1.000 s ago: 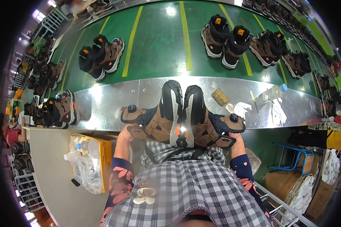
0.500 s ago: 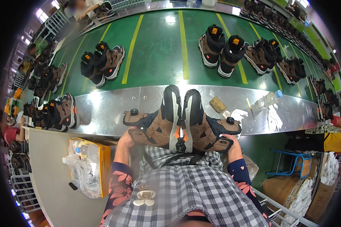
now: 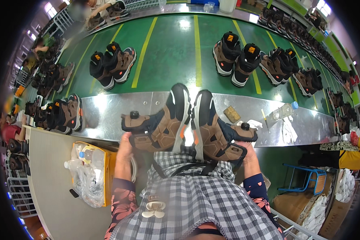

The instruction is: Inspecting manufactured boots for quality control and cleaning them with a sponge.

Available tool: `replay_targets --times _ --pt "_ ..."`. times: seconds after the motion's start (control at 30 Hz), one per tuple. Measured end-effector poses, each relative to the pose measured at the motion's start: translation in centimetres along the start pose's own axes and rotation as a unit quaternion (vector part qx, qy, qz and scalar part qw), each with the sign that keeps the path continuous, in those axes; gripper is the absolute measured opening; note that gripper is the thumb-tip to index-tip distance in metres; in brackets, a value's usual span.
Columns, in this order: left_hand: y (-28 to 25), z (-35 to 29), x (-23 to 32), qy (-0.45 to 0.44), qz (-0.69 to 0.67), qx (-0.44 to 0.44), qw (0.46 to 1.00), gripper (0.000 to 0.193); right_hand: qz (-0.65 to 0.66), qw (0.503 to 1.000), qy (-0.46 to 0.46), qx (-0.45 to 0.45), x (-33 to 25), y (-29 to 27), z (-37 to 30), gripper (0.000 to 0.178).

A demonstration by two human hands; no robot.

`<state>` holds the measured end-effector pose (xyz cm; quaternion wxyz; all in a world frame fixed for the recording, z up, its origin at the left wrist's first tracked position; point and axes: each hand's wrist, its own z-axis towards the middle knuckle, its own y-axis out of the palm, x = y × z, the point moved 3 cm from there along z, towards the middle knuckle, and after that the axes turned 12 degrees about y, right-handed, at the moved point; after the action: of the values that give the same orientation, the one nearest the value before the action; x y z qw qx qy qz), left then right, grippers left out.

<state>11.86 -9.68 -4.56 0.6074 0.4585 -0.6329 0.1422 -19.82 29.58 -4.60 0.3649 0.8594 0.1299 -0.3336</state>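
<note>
I hold a pair of brown and black hiking boots up in front of me, soles facing each other and toes pointing away. My left hand (image 3: 125,149) grips the left boot (image 3: 161,130) by its upper part, with most fingers hidden. My right hand (image 3: 247,150) grips the right boot (image 3: 215,138) in the same way, its fingers partly behind the boot. Each boot has a black dial at its collar. The toes lean slightly apart, and a narrow gap shows between the pale soles with orange patches. Both boots are over the near edge of the metal ledge (image 3: 108,116).
More boots (image 3: 113,64) stand on the green conveyor (image 3: 168,56) with yellow stripes. On the ledge's right lie a brown block (image 3: 232,114), white cloths (image 3: 289,132), a thin stick and a clear bottle (image 3: 286,111). A yellow box (image 3: 108,176) with bottles stands left; a blue stool (image 3: 304,180) right.
The left boot has tilted, its collar moving left with my left hand, and its sole now slants. The right boot has tilted slightly too. Both hands keep their grip.
</note>
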Motion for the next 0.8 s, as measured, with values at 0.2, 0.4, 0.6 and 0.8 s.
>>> replay_targets --times 0.2,0.4,0.6,0.8 --pt "3.2 -2.3 12.9 0.260 0.205 0.001 0.944 0.041 -0.168 0.986 -0.015 0.000 -7.9 7.0 0.5 0.043" --pt "8.1 -5.5 13.6 0.439 0.644 0.082 0.621 0.053 -0.539 0.773 -0.332 0.040 -9.0 16.6 -0.5 0.049" --pt "10.8 -6.2 6.0 0.415 0.661 -0.015 0.625 0.057 -0.765 0.533 -0.358 -0.046 2.4 20.6 1.1 0.056" --pt "10.5 -6.7 3.5 0.407 0.644 -0.011 0.648 0.057 -0.600 0.678 -0.423 -0.030 0.7 17.2 1.3 0.029"
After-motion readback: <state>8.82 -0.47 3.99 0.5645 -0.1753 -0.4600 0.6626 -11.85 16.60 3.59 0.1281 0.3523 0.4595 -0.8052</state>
